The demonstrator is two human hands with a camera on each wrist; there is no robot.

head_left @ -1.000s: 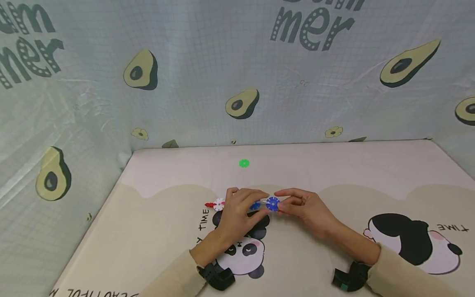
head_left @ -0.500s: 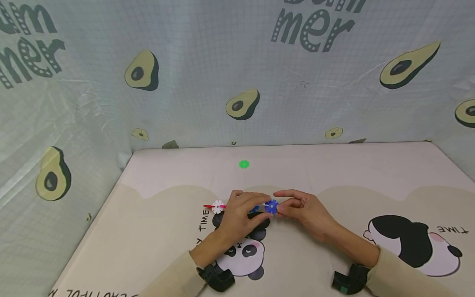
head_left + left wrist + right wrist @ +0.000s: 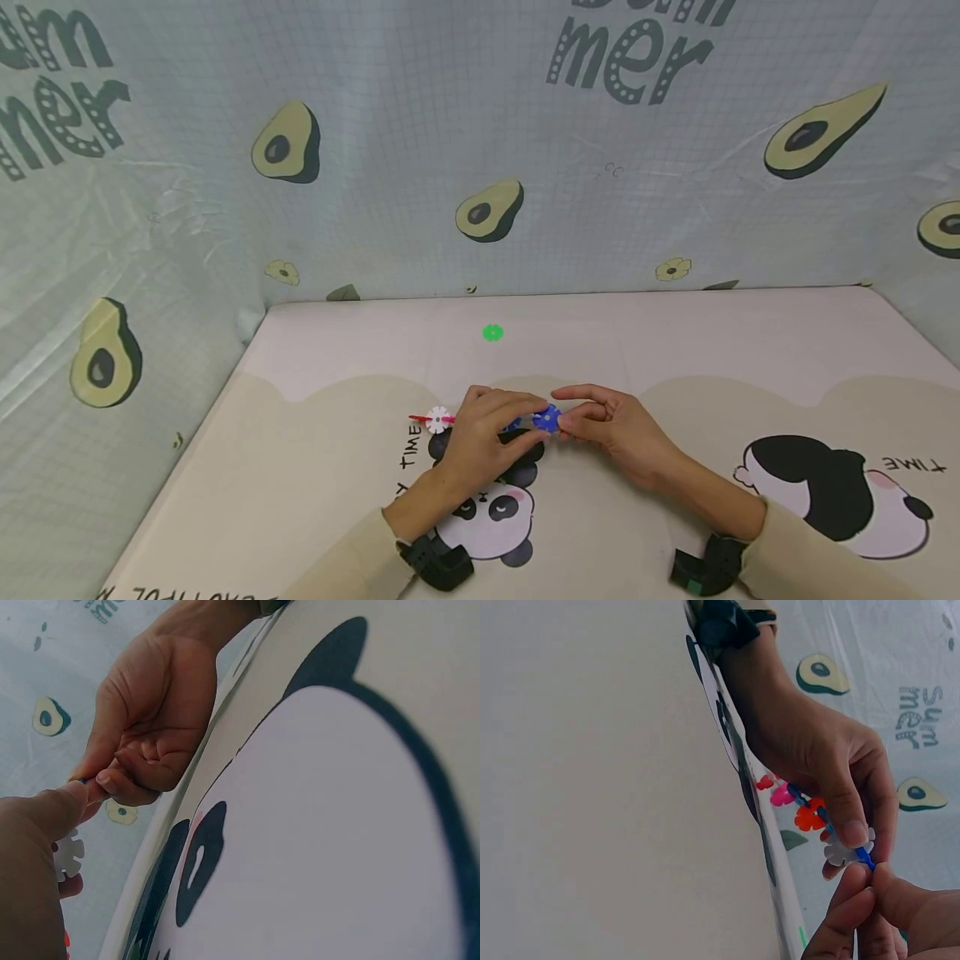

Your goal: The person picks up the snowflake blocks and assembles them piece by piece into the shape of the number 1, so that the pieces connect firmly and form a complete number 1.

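Observation:
A chain of notched plastic snowflake discs runs through my left hand (image 3: 487, 437), which grips it from above. The red disc (image 3: 418, 418) and white disc (image 3: 437, 420) stick out at its left end in the head view. Between both hands is a blue disc (image 3: 547, 418), pinched by my right hand (image 3: 618, 433) with thumb and fingers; left fingertips are right at its rim. In the right wrist view an orange disc (image 3: 810, 815), a pink disc (image 3: 783, 795) and a pale disc (image 3: 840, 853) show along the chain. My left palm hides the chain's middle.
A loose green disc (image 3: 492, 332) lies on the table farther back. The tabletop (image 3: 300, 483) has a printed panda (image 3: 491, 529) under my left wrist and a printed dog (image 3: 840, 496) at right. A hanging avocado-print sheet (image 3: 390, 150) closes off the back and left.
The blue disc has shifted slightly left and down and tilted, nearer to my left fingertips. The chain's left end has turned a little and dropped slightly. Both hands keep their hold.

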